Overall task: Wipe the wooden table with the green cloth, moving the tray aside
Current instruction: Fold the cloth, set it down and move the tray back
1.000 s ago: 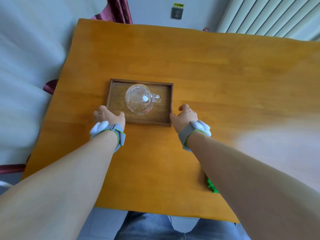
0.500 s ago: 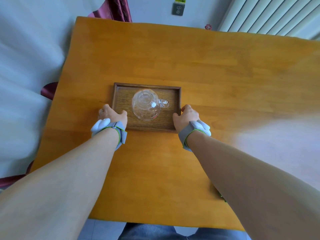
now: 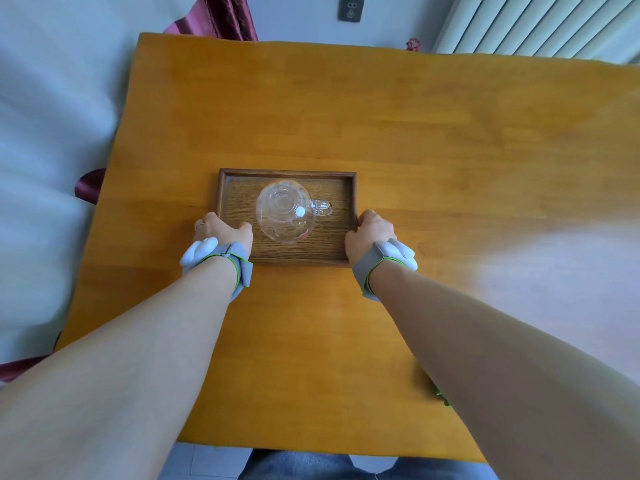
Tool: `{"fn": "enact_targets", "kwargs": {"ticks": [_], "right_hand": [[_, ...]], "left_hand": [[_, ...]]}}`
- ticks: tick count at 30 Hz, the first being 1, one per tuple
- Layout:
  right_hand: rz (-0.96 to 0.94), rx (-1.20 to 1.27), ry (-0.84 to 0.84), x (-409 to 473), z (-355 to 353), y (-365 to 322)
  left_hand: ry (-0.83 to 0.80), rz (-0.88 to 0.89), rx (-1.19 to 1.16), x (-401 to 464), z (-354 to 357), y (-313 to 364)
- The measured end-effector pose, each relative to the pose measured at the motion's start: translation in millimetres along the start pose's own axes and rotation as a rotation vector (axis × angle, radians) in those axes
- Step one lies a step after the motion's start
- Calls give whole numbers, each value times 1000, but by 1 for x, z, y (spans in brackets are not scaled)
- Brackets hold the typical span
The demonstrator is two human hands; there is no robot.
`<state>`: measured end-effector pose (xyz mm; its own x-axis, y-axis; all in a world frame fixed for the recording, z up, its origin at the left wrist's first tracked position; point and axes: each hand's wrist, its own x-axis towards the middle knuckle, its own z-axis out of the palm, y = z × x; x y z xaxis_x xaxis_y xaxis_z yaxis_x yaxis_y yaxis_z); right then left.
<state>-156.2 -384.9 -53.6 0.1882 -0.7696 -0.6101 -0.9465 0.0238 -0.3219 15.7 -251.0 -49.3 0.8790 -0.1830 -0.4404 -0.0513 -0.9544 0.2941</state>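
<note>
Both hands clamped on the tray point(image 3: 239, 188): left hand point(image 3: 221, 230) curled over its left rim near the front corner, thumb lying inside the rim; right hand point(image 3: 370, 233) curled round the right rim at a matching spot. Tray: dark wood, rectangular, resting flat on the table point(image 3: 415, 133), held between the two hands.

Between the grips, on the tray floor: one clear glass jug point(image 3: 285, 211), handle pointing toward the right hand, apart from both hands.

Behind each grip: grey wrist strap with a white device, one per wrist.

Cloth point(image 3: 443, 398): green, only a sliver showing, well back from the right grip and nearly hidden under the right forearm, by the table's near edge.

Beyond the tray, past the table's far edge: maroon fabric point(image 3: 228, 15), grey wall socket point(image 3: 349, 8), white radiator point(image 3: 540, 26).
</note>
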Motion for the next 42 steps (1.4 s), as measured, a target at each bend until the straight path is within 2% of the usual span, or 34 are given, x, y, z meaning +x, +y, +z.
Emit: {"fn": "enact_targets", "kwargs": {"ticks": [9,27,42], "right_hand": [[15,31,11,10,-30,37],[134,74,52,42,-127,198],[120,62,73,60,-160,271]], "left_hand": [[-20,30,-13,-32,23,26],[-88,112,-27,-156,117,126],[-102,100,-55,-215,161,152]]}}
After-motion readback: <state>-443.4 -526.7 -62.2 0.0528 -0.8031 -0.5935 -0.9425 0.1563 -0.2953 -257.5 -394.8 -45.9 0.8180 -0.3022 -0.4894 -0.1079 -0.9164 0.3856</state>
